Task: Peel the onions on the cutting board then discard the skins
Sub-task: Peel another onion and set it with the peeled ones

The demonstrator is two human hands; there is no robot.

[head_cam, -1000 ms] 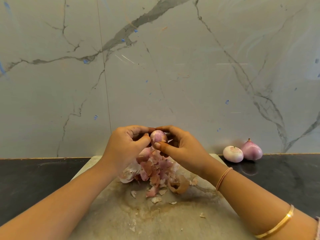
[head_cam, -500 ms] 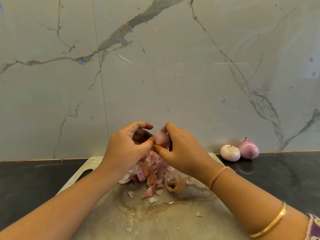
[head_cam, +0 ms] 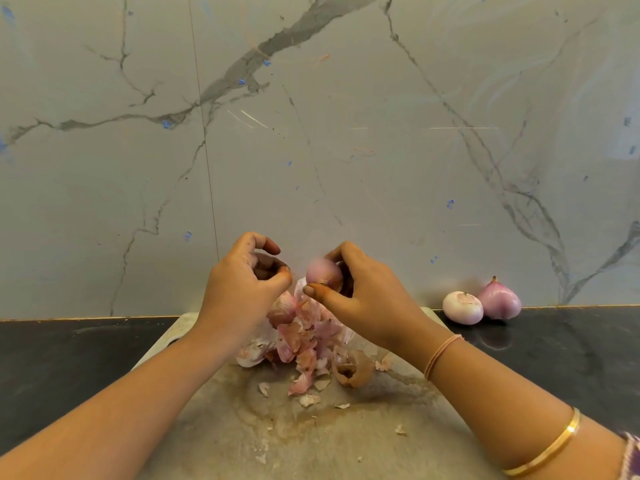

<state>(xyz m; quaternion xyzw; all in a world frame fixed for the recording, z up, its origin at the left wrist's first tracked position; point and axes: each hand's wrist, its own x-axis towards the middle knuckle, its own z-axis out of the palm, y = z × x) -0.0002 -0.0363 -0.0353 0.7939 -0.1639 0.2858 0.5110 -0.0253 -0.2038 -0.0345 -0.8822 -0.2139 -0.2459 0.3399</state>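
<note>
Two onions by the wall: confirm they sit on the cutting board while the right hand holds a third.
Wrong. In the head view the two onions sit on the black counter, right of the cutting board, not on it. The right hand does hold a third onion.

from my seat the back of the view is a pale grey marble wall (head_cam: 346,150), crossed by dark grey veins and dotted with small blue flecks. a thin vertical seam (head_cam: 205,150) runs down its left part. below the wall lies a glossy black countertop (head_cam: 69,362), stretching out to both sides, and a narrow golden strip (head_cam: 86,319) marks the line where the two meet. on the right forearm i see a gold bangle (head_cam: 550,452) near the lower edge, and a thin pinkish band (head_cam: 441,355) sits at the wrist. a scrap of purple patterned sleeve (head_cam: 631,457) shows in the bottom right corner.
</note>
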